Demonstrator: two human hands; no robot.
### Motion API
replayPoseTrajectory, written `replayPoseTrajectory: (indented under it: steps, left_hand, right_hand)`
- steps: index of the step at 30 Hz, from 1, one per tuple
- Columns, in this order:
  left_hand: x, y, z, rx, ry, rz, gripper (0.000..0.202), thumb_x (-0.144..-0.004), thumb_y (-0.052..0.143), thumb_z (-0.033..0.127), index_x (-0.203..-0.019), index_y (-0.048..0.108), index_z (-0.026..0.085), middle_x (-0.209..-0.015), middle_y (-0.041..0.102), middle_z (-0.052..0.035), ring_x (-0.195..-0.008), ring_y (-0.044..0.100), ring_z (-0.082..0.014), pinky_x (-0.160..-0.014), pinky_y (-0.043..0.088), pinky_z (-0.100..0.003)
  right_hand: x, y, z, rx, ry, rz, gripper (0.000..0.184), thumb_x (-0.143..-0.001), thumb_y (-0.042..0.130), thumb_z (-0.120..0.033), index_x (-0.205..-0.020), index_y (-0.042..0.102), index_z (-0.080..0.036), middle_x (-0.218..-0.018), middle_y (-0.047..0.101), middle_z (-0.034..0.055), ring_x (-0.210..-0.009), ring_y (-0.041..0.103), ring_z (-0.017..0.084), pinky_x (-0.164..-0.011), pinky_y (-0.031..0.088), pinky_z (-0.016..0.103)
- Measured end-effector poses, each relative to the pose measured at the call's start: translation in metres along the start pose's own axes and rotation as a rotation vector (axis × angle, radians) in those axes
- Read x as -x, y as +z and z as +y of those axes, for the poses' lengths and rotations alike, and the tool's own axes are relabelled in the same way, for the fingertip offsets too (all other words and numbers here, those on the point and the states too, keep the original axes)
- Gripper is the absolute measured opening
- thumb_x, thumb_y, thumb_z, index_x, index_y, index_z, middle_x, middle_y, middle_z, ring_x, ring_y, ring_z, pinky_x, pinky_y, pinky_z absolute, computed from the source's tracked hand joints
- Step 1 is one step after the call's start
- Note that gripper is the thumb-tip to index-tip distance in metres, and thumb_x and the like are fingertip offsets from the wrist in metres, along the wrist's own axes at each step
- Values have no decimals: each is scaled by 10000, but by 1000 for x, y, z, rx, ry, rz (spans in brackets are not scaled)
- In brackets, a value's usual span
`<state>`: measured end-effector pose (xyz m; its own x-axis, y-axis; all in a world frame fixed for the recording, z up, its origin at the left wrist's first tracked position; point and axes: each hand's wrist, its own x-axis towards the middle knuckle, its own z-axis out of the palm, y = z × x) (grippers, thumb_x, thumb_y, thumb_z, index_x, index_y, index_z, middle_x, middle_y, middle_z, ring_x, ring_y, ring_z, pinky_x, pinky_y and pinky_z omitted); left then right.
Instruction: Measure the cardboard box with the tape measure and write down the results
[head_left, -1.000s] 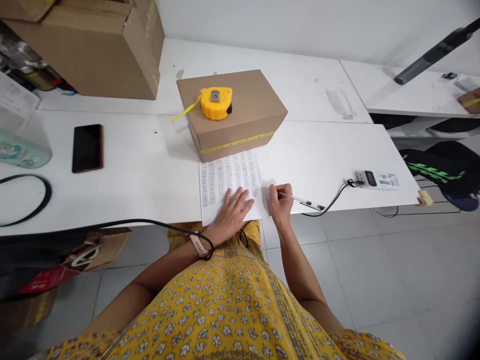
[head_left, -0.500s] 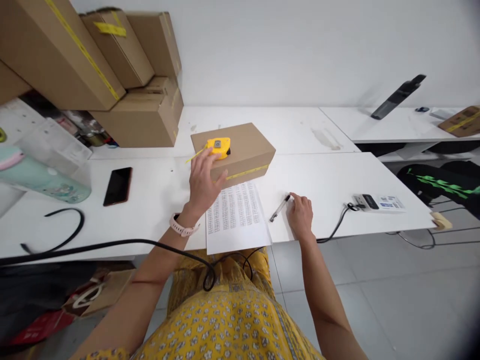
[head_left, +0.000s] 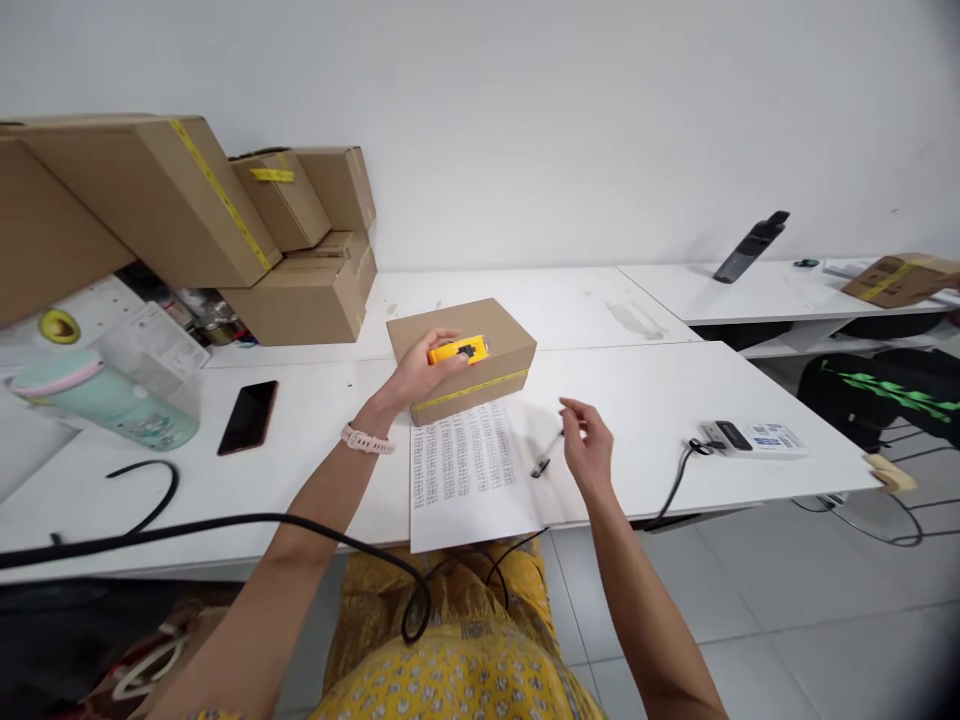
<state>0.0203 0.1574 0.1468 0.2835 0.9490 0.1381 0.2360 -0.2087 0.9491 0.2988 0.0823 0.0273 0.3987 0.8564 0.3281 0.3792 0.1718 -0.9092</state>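
Note:
My left hand (head_left: 426, 368) is closed around a yellow tape measure (head_left: 459, 351), holding it over the top of a small cardboard box (head_left: 495, 325) sealed with yellow tape. In front of the box lies a sheet of paper printed with columns of text (head_left: 465, 470). My right hand (head_left: 587, 445) hovers just right of a pen (head_left: 550, 452) on the white table. Its fingers are loosely bent and apart, with nothing visible in them.
Cardboard boxes (head_left: 300, 310) are stacked at the back left. A phone (head_left: 248, 416) and a mint-green bottle (head_left: 112, 405) sit on the left. A black cable (head_left: 225, 522) crosses the front. At right are a small device (head_left: 729, 435), a dark bottle (head_left: 752, 246) and another person's leg (head_left: 885, 390).
My left hand has taken hold of the tape measure from the box top and turned it. My right hand has come up off the table beside the pen. The view has tilted upward.

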Motion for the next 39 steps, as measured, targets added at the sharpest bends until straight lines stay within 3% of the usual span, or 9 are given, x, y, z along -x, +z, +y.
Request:
replayPoseTrajectory:
  steps: [3,5,12,15,20,25,31,34,39]
  left_hand:
    - [9,14,10,167,-15,-91,615,-862,689,606,-1282,532,184,-1211,703,-135,-1078,689,-258,-874,532,-378]
    - [12,19,14,152,-51,-68,631,-839,715,619,-1258,528,185,-1214,697,-135,-1060,691,-255,-846,536,-362]
    - [24,7,24,18,-121,18,625,-811,710,635,-1220,533,197,-1086,730,-93,-1012,692,-251,-837,541,-361]
    - [27,1,25,35,-111,54,605,-803,714,623,-1199,542,199,-1072,732,-85,-998,691,-244,-814,529,-355]
    - [27,-23,20,-20,-86,181,556,-789,721,626,-1120,601,196,-1117,722,-93,-988,676,-231,-703,479,-294]
    - [33,-79,9,-293,-213,329,517,-769,684,658,-1001,691,196,-975,727,-73,-777,619,-188,-567,386,-257]
    - [42,-140,-17,-355,-360,325,585,-746,655,728,-955,739,188,-984,752,-93,-707,600,-182,-538,373,-251]
    - [41,-147,-28,-321,-406,310,604,-717,667,748,-932,750,190,-961,762,-87,-653,592,-168,-522,367,-249]
    - [34,-128,-27,-300,-375,328,560,-739,663,720,-892,738,186,-847,743,-64,-598,575,-150,-501,351,-249]
  right_hand:
    - [-16,23,-57,-464,229,-360,553,-938,492,-678,-1146,720,-219,-1092,730,100,-1000,661,231,-860,543,381]
    - [-28,36,-83,-607,287,-499,604,-908,501,-742,-1108,737,-223,-1113,736,88,-1021,664,223,-862,537,360]
    - [-44,61,-113,-487,258,-586,475,-654,874,-600,-900,723,-223,-934,731,30,-875,633,176,-753,492,307]
    - [-53,68,-116,-502,231,-620,483,-591,922,-534,-878,690,-221,-843,698,11,-779,597,150,-712,482,300]
    - [-116,66,-111,-537,112,-581,449,-624,903,-427,-946,668,-221,-779,619,-32,-701,544,110,-710,476,285]
    - [-185,59,-77,-399,196,-357,250,-744,751,-221,-954,617,-199,-781,611,-26,-693,547,96,-759,486,285]
    - [-196,76,-42,-125,287,-233,184,-782,653,-192,-942,564,-190,-823,596,-11,-700,532,102,-726,467,277]
    - [-191,93,-39,-83,276,-281,189,-768,669,-217,-941,596,-194,-820,598,-6,-707,536,126,-678,435,281]
    - [-184,115,-36,-8,280,-316,162,-777,687,-293,-884,618,-191,-879,631,15,-760,530,142,-679,406,279]
